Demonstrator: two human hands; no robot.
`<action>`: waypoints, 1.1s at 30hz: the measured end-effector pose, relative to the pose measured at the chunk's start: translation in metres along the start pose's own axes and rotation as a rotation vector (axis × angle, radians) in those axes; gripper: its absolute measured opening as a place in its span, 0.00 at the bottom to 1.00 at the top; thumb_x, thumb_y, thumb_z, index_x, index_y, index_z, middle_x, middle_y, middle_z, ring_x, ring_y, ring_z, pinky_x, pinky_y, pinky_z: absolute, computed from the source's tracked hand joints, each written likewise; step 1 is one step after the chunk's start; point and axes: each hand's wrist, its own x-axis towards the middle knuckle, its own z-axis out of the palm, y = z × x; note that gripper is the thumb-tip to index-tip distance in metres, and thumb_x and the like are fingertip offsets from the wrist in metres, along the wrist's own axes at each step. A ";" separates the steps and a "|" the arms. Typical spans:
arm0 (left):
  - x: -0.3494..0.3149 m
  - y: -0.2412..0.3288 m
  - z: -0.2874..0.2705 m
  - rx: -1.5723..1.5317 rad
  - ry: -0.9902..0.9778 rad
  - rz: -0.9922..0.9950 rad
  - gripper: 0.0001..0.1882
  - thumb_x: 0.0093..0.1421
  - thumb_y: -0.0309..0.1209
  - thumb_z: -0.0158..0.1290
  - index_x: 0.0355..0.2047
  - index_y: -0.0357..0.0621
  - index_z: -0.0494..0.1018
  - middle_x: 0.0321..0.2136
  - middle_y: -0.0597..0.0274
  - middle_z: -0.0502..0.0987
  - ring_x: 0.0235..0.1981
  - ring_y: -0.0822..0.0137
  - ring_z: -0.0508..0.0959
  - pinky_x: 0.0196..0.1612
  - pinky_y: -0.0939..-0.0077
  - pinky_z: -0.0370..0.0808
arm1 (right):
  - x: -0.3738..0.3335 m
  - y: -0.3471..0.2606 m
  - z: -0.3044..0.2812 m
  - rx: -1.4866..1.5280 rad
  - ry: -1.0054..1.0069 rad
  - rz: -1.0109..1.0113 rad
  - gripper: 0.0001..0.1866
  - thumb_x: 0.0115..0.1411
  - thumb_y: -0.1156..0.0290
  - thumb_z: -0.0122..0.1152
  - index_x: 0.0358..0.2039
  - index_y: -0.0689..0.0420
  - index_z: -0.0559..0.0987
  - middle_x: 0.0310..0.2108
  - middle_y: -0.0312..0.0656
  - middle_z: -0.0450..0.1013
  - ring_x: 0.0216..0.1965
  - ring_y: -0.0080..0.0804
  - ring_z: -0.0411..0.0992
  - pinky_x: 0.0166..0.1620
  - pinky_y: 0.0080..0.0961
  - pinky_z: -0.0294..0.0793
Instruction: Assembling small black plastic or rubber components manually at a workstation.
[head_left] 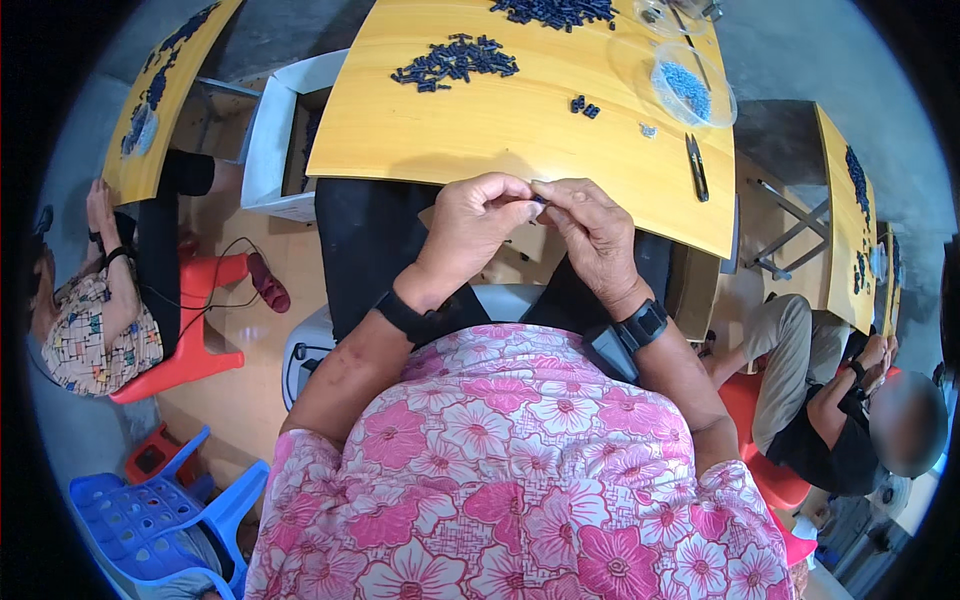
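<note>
My left hand (470,225) and my right hand (602,232) meet just past the table's near edge, fingertips nearly touching. Both are closed in a pinch around a small dark piece (540,199), mostly hidden by the fingers. Its exact kind is too small to tell. On the yellow table (450,135) ahead lies a pile of short dark tube-like pieces (455,63). A few similar dark pieces (584,106) sit apart, nearer my right hand. Beside them are some tiny pale bits (648,130). Black thread snips (697,168) rest near the table's right edge.
A clear bowl of small light-blue pieces (686,88) stands at the far right, with another clear container (668,16) behind it. A second dark pile (555,10) lies farther back. A white box (268,150) adjoins the table's left side. People sit at tables on both sides.
</note>
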 end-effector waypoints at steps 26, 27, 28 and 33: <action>0.055 -0.022 -0.014 0.648 0.135 0.427 0.03 0.45 0.29 0.62 0.22 0.48 0.80 0.23 0.64 0.77 0.30 0.60 0.75 0.35 0.65 0.73 | 0.101 0.023 0.034 0.407 0.284 0.301 0.13 0.66 0.78 0.50 0.49 0.63 0.77 0.34 0.37 0.74 0.30 0.19 0.71 0.36 0.17 0.74; 0.054 -0.023 -0.015 0.672 0.138 0.404 0.03 0.45 0.31 0.62 0.22 0.49 0.80 0.22 0.64 0.77 0.30 0.60 0.75 0.35 0.64 0.73 | 0.104 0.020 0.038 0.340 0.265 0.248 0.13 0.66 0.78 0.50 0.49 0.62 0.78 0.34 0.36 0.74 0.31 0.19 0.71 0.37 0.17 0.73; 0.054 -0.024 -0.015 0.671 0.141 0.402 0.03 0.45 0.31 0.62 0.22 0.49 0.80 0.22 0.64 0.77 0.30 0.60 0.75 0.35 0.64 0.73 | 0.107 0.017 0.042 0.272 0.247 0.194 0.13 0.66 0.77 0.51 0.49 0.61 0.78 0.33 0.36 0.73 0.31 0.20 0.71 0.38 0.17 0.73; 0.053 -0.028 -0.013 0.676 0.175 0.412 0.06 0.46 0.33 0.62 0.24 0.48 0.80 0.26 0.63 0.78 0.33 0.58 0.75 0.37 0.60 0.73 | 0.108 0.022 0.053 0.038 0.119 0.183 0.13 0.65 0.77 0.53 0.48 0.57 0.79 0.30 0.35 0.71 0.31 0.21 0.70 0.38 0.18 0.71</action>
